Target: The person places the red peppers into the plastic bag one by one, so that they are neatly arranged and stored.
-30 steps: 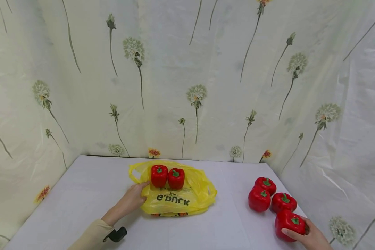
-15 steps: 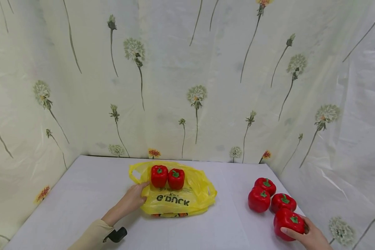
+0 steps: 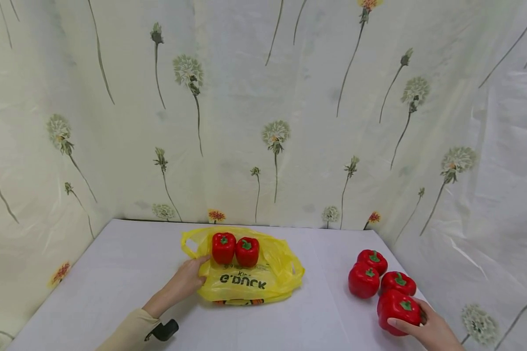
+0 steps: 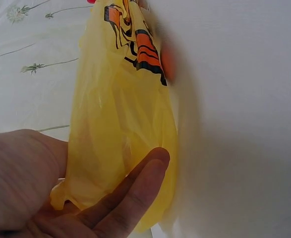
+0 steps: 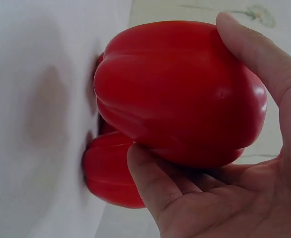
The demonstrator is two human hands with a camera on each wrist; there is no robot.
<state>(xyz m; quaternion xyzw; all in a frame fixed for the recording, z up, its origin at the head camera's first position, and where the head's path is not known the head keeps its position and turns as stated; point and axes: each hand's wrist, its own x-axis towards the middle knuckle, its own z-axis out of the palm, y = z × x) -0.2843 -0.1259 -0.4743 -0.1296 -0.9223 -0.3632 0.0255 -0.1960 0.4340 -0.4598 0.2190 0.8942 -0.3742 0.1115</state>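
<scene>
My right hand [image 3: 432, 325] grips a red bell pepper [image 3: 397, 312] with a green stem, thumb on one side and fingers on the other. In the right wrist view this pepper [image 5: 180, 94] is held off the white surface, its shadow lying apart from it. My left hand [image 3: 189, 279] holds the left edge of a yellow plastic bag [image 3: 281, 287] with dark lettering. Fingers [image 4: 135, 198] lie along the yellow film in the left wrist view, while the thumb tip is hidden behind it. Two red peppers, one on the left [image 3: 223, 247] and one beside it [image 3: 247, 252], sit at the bag.
Close to the held pepper stand three more red bell peppers: a left one [image 3: 363, 280], a back one [image 3: 372, 262] and a right one [image 3: 398, 282]. All are on a white table [image 3: 316, 317]. A flower-patterned curtain [image 3: 228, 122] encloses the back and sides.
My right hand has moved slightly left and up with the bell pepper in its grip. The left hand and the bag have stayed put.
</scene>
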